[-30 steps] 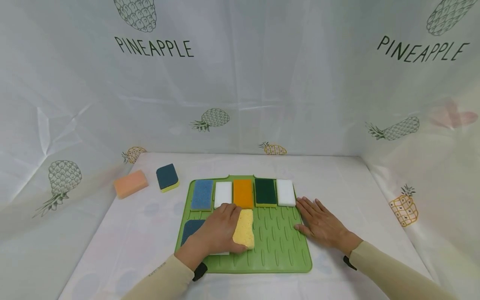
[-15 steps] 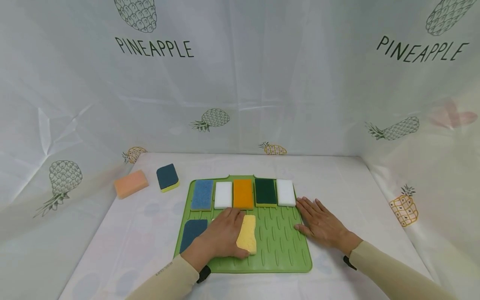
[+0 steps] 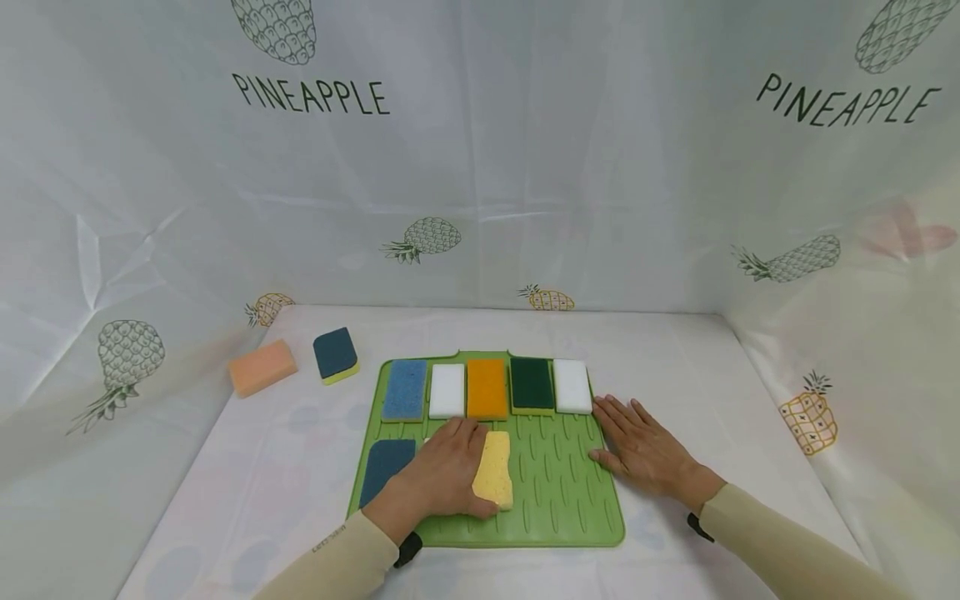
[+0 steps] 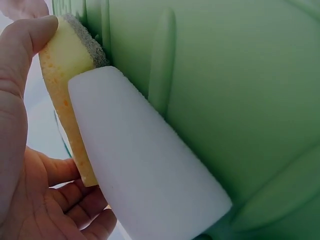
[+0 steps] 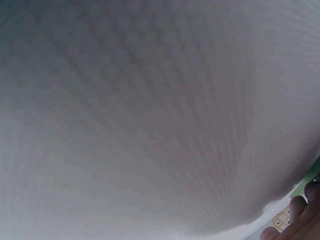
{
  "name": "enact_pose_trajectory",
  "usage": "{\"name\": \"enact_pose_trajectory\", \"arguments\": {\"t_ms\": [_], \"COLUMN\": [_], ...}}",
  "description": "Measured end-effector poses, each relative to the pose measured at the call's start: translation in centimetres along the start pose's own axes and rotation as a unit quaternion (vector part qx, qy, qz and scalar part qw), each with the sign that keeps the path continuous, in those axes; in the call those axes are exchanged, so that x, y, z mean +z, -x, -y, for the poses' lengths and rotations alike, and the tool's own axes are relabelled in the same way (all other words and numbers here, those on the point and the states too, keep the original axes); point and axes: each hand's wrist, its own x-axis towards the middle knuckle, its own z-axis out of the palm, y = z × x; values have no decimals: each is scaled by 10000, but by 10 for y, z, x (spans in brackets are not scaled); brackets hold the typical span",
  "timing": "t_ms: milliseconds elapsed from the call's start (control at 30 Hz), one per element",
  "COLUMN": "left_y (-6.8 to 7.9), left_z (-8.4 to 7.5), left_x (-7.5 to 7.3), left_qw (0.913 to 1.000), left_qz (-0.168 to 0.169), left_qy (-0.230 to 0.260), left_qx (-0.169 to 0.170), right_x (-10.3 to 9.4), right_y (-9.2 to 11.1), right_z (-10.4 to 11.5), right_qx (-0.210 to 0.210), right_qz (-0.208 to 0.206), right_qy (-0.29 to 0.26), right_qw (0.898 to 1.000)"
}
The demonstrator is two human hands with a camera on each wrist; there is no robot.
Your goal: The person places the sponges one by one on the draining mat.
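Note:
On the green ridged mat (image 3: 555, 525), my left hand (image 3: 448, 471) holds a yellow sponge (image 3: 495, 471) between thumb and fingers. A grey scouring layer (image 4: 87, 42) on it faces the mat in the left wrist view. Right beside it lies a white sponge (image 4: 145, 155), mostly hidden under the hand in the head view. A dark blue sponge (image 3: 386, 468) is at the mat's left. My right hand (image 3: 647, 448) lies flat with fingers extended at the mat's right edge, fingertips near a white sponge (image 3: 573, 386).
Along the mat's far edge sit a blue sponge (image 3: 404, 390), another white sponge (image 3: 447, 391), an orange sponge (image 3: 487, 388) and a dark green scouring sponge (image 3: 532, 382). Off the mat, left, are a peach sponge (image 3: 262, 367) and a navy-topped sponge (image 3: 335, 353). A pineapple-print curtain (image 3: 585, 167) stands behind.
Over the first half second, my left hand and the yellow sponge shifted slightly right and towards me, then stayed there. My right hand has kept its place.

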Motion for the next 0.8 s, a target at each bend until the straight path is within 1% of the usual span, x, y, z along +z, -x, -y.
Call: {"name": "enact_pose_trajectory", "arguments": {"t_ms": [167,333,533,800], "left_y": [-1,-1,0,0], "left_z": [1,1,0,0], "left_x": [3,4,3,2], "left_qw": [9999,9999,9999,9998], "left_qz": [125,121,160,127], "left_qy": [-49,-82,-13,-151], "left_qx": [-22,-20,-66,19], "right_x": [1,0,0,1], "right_y": [0,0,0,0], "right_z": [0,0,0,-1], "right_qx": [-8,12,23,31], "right_qz": [-12,-1,-17,-19], "right_qy": [9,-26,-83,-79], "right_qw": [10000,10000,10000,10000]}}
